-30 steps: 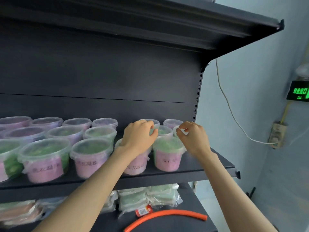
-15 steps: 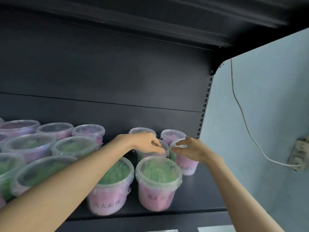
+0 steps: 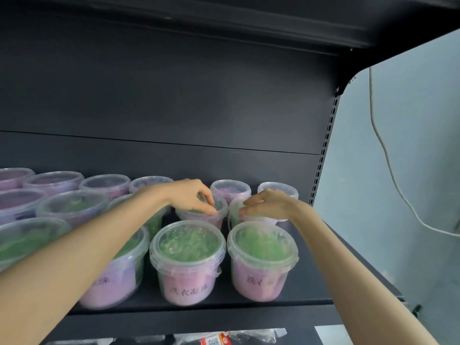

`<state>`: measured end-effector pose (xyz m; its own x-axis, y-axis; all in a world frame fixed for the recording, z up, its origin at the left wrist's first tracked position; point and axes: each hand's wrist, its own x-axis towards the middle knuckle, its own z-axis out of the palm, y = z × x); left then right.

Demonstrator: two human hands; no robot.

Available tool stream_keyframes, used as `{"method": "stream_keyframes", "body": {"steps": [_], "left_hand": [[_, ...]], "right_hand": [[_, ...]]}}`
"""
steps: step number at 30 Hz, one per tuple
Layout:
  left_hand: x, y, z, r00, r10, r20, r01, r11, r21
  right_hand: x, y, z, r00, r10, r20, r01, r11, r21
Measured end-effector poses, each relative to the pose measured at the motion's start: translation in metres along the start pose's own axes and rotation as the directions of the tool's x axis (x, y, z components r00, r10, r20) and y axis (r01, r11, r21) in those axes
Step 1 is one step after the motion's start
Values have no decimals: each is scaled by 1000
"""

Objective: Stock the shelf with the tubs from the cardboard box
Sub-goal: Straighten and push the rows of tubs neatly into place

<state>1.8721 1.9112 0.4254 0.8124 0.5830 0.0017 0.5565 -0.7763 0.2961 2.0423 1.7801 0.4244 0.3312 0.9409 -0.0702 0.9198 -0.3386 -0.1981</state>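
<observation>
Both arms reach over the front tubs; left hand (image 3: 193, 196) and right hand (image 3: 267, 204) each pinch a second-row tub's lid on the shelf (image 3: 323, 247).

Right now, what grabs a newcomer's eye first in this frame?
Two bare forearms reach in from the bottom, the left hand and right hand each resting fingertips on a middle-row tub lid. Around them, rows of clear lidded tubs with green and pink contents crowd the dark shelf, the front tub showing a printed Chinese label. To the right, a white cable hangs down the pale wall.
</observation>
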Motion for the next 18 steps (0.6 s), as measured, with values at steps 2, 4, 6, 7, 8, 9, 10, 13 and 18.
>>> {"method": "stream_keyframes", "body": {"steps": [2, 4, 6, 7, 8, 9, 10, 13, 18], "left_hand": [[-4, -9, -1, 1000, -14, 17, 14, 1000, -16], [-5, -15, -1, 999, -16, 40, 17, 1000, -13], [-7, -18, -1, 999, -11, 46, 12, 1000, -7], [-7, -18, 0, 999, -10, 39, 10, 1000, -8], [-7, -18, 0, 999, -12, 38, 12, 1000, -9], [-8, -18, 0, 999, -14, 42, 15, 1000, -11], [-9, -18, -1, 998, -14, 55, 15, 1000, -12], [-11, -18, -2, 996, -2, 94, 6, 999, -37], [-12, -19, -2, 996, 6, 83, 1, 997, -78]], "right_hand": [[3, -7, 0, 999, 24, 23, -24, 1000, -13], [2, -11, -2, 998, 48, 38, -47, 999, -24], [0, -14, -2, 998, 38, 53, -33, 995, -95], [-1, -15, -2, 998, 29, 52, -23, 993, -120], [0, -14, -1, 998, 29, 57, -22, 993, -116], [0, -15, 0, 997, 32, 67, -26, 995, -94], [1, -15, 2, 997, 37, 68, -32, 997, -73], [3, -13, 4, 999, 16, 48, -15, 1000, -11], [1, -23, 3, 999, 22, 37, -16, 988, -156]]}}
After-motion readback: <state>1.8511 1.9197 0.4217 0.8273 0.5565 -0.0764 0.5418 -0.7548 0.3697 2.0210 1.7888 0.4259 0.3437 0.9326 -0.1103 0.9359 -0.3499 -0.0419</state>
